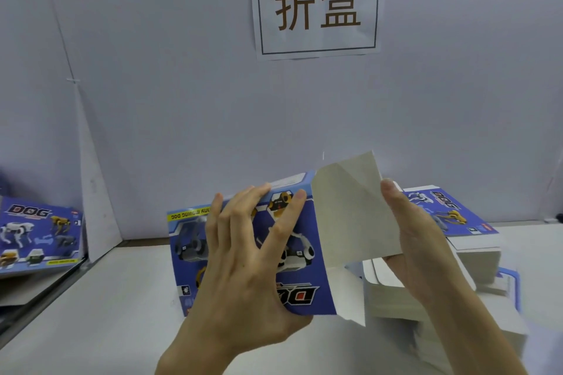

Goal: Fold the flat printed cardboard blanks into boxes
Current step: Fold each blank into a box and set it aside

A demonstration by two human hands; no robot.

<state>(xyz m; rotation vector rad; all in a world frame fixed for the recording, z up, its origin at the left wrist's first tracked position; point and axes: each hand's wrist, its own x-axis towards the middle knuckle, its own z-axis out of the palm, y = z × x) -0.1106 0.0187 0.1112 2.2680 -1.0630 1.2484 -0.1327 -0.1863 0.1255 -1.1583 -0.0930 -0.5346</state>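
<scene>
Blank [316,228] with "DOG"; sign [316,39] "折盒"

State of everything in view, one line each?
Blank: partly folded, grey flap raised.
Left hand: grips blank's printed face.
Right hand: pinches flap.
Stack: flat blanks, piled, at right.
Left piece: printed side up; folded or flat unclear.

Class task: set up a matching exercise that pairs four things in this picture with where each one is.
Things:
1. paper sign
2. stack of flat blanks
3. half-folded blank
4. lone printed carton

Places:
a. held by the left hand and right hand
b. on the back wall
c. at the far left
d. on the table, at the right

Pairs: 1-b, 2-d, 3-a, 4-c.
</scene>
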